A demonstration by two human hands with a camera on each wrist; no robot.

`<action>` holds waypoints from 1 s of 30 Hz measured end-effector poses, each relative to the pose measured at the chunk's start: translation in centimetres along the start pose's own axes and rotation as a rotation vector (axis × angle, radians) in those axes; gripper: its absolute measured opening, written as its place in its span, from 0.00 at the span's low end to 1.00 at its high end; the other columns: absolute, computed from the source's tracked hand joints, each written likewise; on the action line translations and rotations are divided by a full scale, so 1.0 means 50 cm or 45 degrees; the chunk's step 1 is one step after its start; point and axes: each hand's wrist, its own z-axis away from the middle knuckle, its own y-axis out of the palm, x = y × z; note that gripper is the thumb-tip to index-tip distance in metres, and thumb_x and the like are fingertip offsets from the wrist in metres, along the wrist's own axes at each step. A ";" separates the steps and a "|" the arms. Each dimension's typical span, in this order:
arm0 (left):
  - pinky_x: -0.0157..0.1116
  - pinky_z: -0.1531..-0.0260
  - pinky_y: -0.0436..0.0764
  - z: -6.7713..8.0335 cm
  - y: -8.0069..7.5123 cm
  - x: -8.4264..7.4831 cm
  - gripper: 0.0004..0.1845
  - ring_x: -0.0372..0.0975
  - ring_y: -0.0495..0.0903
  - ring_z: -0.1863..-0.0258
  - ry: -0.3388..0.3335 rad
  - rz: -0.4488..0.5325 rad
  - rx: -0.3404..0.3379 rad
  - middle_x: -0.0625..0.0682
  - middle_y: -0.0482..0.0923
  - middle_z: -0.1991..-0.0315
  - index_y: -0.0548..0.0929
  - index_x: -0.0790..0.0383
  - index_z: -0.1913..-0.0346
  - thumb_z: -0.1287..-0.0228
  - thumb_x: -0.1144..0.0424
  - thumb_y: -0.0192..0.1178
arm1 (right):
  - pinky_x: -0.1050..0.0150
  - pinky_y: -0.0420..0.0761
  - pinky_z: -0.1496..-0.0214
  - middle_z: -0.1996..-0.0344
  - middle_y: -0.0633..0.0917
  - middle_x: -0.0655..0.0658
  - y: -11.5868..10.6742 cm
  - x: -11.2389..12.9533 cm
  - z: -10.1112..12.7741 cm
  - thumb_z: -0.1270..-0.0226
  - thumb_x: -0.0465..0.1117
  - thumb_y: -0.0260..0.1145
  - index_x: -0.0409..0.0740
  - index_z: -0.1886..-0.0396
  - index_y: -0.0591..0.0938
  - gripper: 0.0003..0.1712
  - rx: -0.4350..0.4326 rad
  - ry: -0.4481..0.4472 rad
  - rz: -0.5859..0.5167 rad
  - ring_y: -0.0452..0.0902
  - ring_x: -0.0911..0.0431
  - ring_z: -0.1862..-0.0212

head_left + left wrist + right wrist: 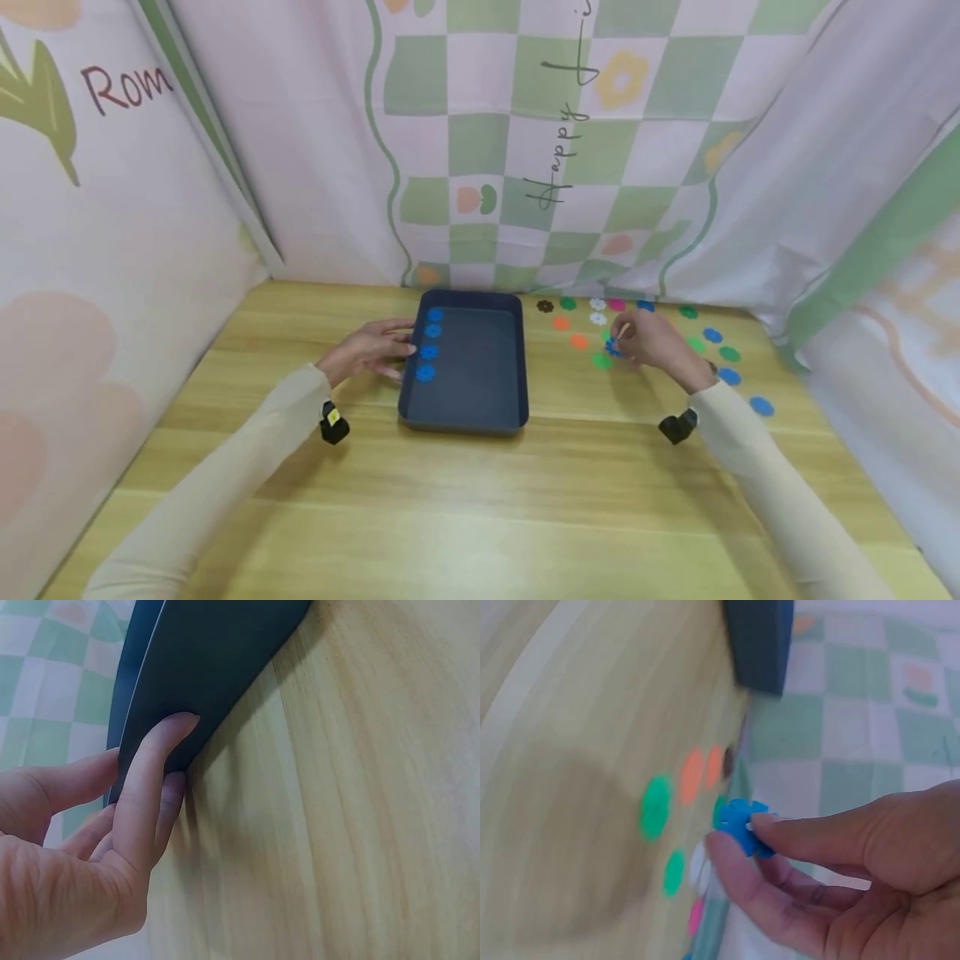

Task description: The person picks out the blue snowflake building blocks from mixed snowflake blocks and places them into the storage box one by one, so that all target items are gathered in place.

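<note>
Left hand: our left hand (pixel 370 348) rests against the left outer wall of the dark blue tray (pixel 517 367). In the left wrist view its fingers (pixel 150 780) lie straight along that wall, touching it; the grip is open and holds nothing.

Right hand: our right hand (pixel 651 343) works to the right of the tray, among the loose discs. Thumb and forefinger pinch one blue flower disc (pixel 742 826); the grip is closed on that disc.

Blue flower disc: we see it at the fingertips, just over the counter, near a green disc (pixel 602 361). We cannot tell whether it is touching the counter surface.

Tray: it sits on the wooden counter (pixel 480 500) near the back curtain, long side running away from us. Four blue discs (pixel 429 351) lie inside in a row along its left wall.

Loose discs: these lie flat on the counter right of the tray, well spread. Colours we can read: orange (pixel 578 341), white (pixel 597 317), brown (pixel 545 306), pink (pixel 617 304), green and blue (pixel 761 406).

Sleeves: both arms wear pale cream sleeves; a small black unit (pixel 333 423) sits at each wrist.

Surround: printed curtains with a green and white check pattern (pixel 525 125) enclose the counter on three sides.
</note>
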 end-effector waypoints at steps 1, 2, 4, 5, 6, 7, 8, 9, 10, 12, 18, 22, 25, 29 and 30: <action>0.37 0.64 0.93 0.000 0.000 0.001 0.39 0.62 0.69 0.27 -0.004 0.005 0.000 0.68 0.54 0.18 0.53 0.61 0.16 0.23 0.73 0.58 | 0.50 0.92 0.64 0.62 0.85 0.29 0.003 0.012 -0.003 0.29 0.23 0.55 0.27 0.54 0.78 0.08 0.001 -0.025 -0.014 0.86 0.43 0.66; 0.37 0.64 0.93 0.001 0.000 0.001 0.39 0.61 0.69 0.27 -0.004 0.002 0.002 0.68 0.53 0.18 0.53 0.61 0.16 0.23 0.73 0.58 | 0.49 0.93 0.62 0.61 0.85 0.29 0.005 0.024 -0.007 0.27 0.24 0.55 0.27 0.54 0.78 0.08 0.002 -0.048 -0.029 0.86 0.42 0.64; 0.37 0.64 0.93 0.002 0.001 0.002 0.39 0.61 0.69 0.27 -0.006 0.006 0.000 0.68 0.53 0.18 0.53 0.61 0.16 0.23 0.73 0.58 | 0.48 0.93 0.60 0.60 0.84 0.29 0.011 0.046 -0.017 0.25 0.24 0.56 0.26 0.54 0.79 0.07 0.002 -0.090 -0.068 0.86 0.39 0.62; 0.37 0.64 0.93 0.002 0.001 0.003 0.39 0.62 0.69 0.27 -0.004 0.008 0.000 0.67 0.53 0.18 0.53 0.61 0.16 0.23 0.73 0.58 | 0.47 0.93 0.60 0.60 0.85 0.29 0.014 0.056 -0.022 0.24 0.25 0.56 0.26 0.54 0.79 0.07 0.001 -0.108 -0.076 0.87 0.38 0.62; 0.37 0.64 0.93 0.003 0.001 0.003 0.39 0.61 0.69 0.26 -0.003 0.007 0.002 0.67 0.52 0.18 0.53 0.61 0.16 0.23 0.73 0.58 | 0.47 0.93 0.60 0.61 0.85 0.30 0.015 0.064 -0.028 0.23 0.25 0.57 0.26 0.54 0.80 0.07 -0.001 -0.114 -0.082 0.87 0.38 0.61; 0.37 0.64 0.92 0.003 0.001 0.003 0.39 0.61 0.68 0.26 -0.003 0.012 0.001 0.67 0.52 0.17 0.53 0.61 0.16 0.23 0.73 0.58 | 0.47 0.93 0.60 0.61 0.85 0.30 0.017 0.071 -0.033 0.23 0.25 0.57 0.27 0.54 0.81 0.07 -0.006 -0.123 -0.090 0.88 0.37 0.61; 0.37 0.64 0.92 0.003 0.002 0.003 0.39 0.61 0.68 0.26 0.002 0.010 0.002 0.66 0.51 0.17 0.53 0.61 0.16 0.23 0.73 0.58 | 0.47 0.93 0.60 0.61 0.86 0.30 0.018 0.077 -0.038 0.23 0.25 0.58 0.26 0.55 0.82 0.07 -0.008 -0.133 -0.098 0.88 0.37 0.61; 0.37 0.64 0.92 0.004 0.002 0.004 0.39 0.61 0.68 0.26 0.006 0.004 0.004 0.66 0.51 0.17 0.53 0.61 0.16 0.23 0.73 0.58 | 0.47 0.93 0.60 0.62 0.86 0.30 0.019 0.083 -0.044 0.24 0.25 0.58 0.26 0.55 0.82 0.07 -0.015 -0.139 -0.108 0.88 0.37 0.61; 0.37 0.64 0.92 0.003 0.002 0.004 0.39 0.61 0.67 0.25 0.008 0.002 0.003 0.66 0.51 0.17 0.53 0.61 0.16 0.23 0.72 0.58 | 0.47 0.93 0.60 0.63 0.86 0.30 0.021 0.088 -0.049 0.25 0.25 0.59 0.25 0.55 0.83 0.07 -0.019 -0.146 -0.118 0.88 0.37 0.62; 0.37 0.64 0.92 0.003 0.004 0.004 0.39 0.61 0.67 0.25 0.005 -0.005 0.001 0.65 0.51 0.17 0.53 0.61 0.16 0.23 0.72 0.58 | 0.48 0.93 0.62 0.63 0.87 0.29 0.026 0.098 -0.061 0.26 0.24 0.61 0.24 0.55 0.83 0.07 -0.021 -0.172 -0.130 0.88 0.37 0.62; 0.36 0.66 0.92 0.000 0.008 0.001 0.39 0.60 0.68 0.26 -0.006 -0.002 -0.023 0.64 0.50 0.16 0.54 0.59 0.16 0.23 0.73 0.58 | 0.47 0.93 0.61 0.61 0.88 0.25 0.057 0.132 -0.093 0.26 0.25 0.63 0.22 0.54 0.84 0.08 0.116 -0.263 -0.228 0.89 0.38 0.63; 0.36 0.67 0.92 -0.001 0.013 -0.001 0.40 0.60 0.68 0.25 0.005 0.000 -0.029 0.63 0.50 0.16 0.54 0.57 0.15 0.24 0.74 0.58 | 0.43 0.92 0.55 0.61 0.88 0.26 0.080 0.155 -0.102 0.26 0.25 0.63 0.21 0.53 0.83 0.09 0.248 -0.231 -0.371 0.89 0.41 0.63; 0.35 0.68 0.92 -0.001 0.013 -0.003 0.41 0.60 0.69 0.26 0.006 -0.001 -0.038 0.63 0.50 0.16 0.53 0.56 0.15 0.24 0.75 0.58 | 0.43 0.91 0.51 0.60 0.88 0.28 0.102 0.172 -0.109 0.27 0.24 0.62 0.20 0.51 0.81 0.10 0.324 -0.186 -0.487 0.90 0.47 0.65; 0.35 0.70 0.92 0.002 0.009 -0.003 0.43 0.60 0.68 0.25 0.004 0.007 -0.037 0.63 0.50 0.16 0.50 0.55 0.14 0.24 0.75 0.57 | 0.45 0.91 0.48 0.62 0.87 0.32 0.137 0.199 -0.125 0.27 0.22 0.61 0.22 0.49 0.80 0.10 0.425 -0.113 -0.609 0.90 0.52 0.66; 0.35 0.70 0.91 0.002 0.008 -0.003 0.43 0.60 0.68 0.25 0.003 0.011 -0.034 0.64 0.50 0.16 0.50 0.55 0.14 0.24 0.76 0.57 | 0.45 0.91 0.48 0.62 0.87 0.33 0.146 0.205 -0.130 0.28 0.22 0.61 0.22 0.50 0.79 0.10 0.447 -0.101 -0.630 0.90 0.52 0.66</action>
